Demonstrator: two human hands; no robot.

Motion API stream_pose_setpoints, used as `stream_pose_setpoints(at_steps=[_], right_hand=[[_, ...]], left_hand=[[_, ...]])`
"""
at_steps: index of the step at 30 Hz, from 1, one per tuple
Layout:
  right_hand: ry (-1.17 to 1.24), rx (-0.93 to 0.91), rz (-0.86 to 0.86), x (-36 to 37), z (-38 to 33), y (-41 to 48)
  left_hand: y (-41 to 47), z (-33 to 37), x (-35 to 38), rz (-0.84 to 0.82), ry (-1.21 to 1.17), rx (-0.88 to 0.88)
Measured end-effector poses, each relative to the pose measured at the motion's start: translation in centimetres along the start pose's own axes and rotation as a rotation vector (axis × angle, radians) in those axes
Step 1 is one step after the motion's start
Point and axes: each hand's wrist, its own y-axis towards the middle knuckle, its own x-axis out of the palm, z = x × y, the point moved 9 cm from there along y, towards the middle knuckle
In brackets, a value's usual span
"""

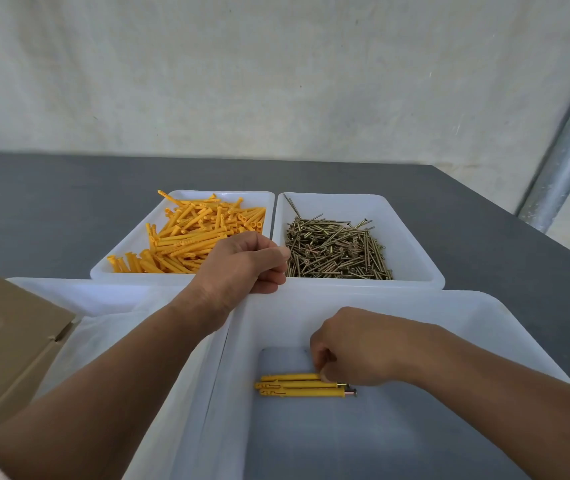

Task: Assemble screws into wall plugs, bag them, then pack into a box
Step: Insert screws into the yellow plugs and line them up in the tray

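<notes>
Your right hand (352, 348) is down inside the large translucent white plastic bin (415, 299), fingers curled, with the thumb and fingertips pinching the screw-head end of one assembled yellow wall plug (290, 377). That plug lies flat on the bin's floor as the farthest of three assembled yellow plugs (297, 386). They lie side by side and touching, screw heads pointing towards your right hand.

Your left hand (242, 261) hovers over the bin's far rim, at its left corner. Its fingers are curled under with the thumb pressed against the forefinger; you cannot tell from here whether it holds anything.

Just beyond the bin's far rim stand two white rectangular plastic trays, edge to edge. The left tray (131, 244) holds a heap of loose orange-yellow plastic wall plugs (190, 237); the right tray (415, 244) holds a pile of brass-coloured metal screws (335, 251). Your left hand sits in front of the seam between them.

Left of the bin, touching it, is a second white plastic bin (86, 292), and left of that a brown cardboard box (6, 341). All of it rests on the dark grey counter (51, 202).
</notes>
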Motion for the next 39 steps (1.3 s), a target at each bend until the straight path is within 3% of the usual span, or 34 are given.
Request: stream_pose_setpoints(at_steps=[24,27,32,36,39], right_hand=[[0.043,-0.061,-0.026,0.6,-0.5,0.4],[0.075,-0.063,0.047,-0.7,-0.2,0.1],[0.18,-0.055,0.319,-5.2,0.5,-1.0],[0.29,0.092,0.67,-9.7,3.7,-1.8],[0.204,0.243,0.672,-10.3,6.3,-0.5]], left_hand=[[-0.3,0.5,-0.2,0.048,-0.023,0.009],[-0.3,1.1,-1.1,0.13,0.046,0.074],[-0.4,1.9,-3.1,0.342,0.429,0.179],[-0.4,1.9,-3.6,0.391,0.618,0.211],[0.1,1.3,-4.1,0.405,0.699,0.179]])
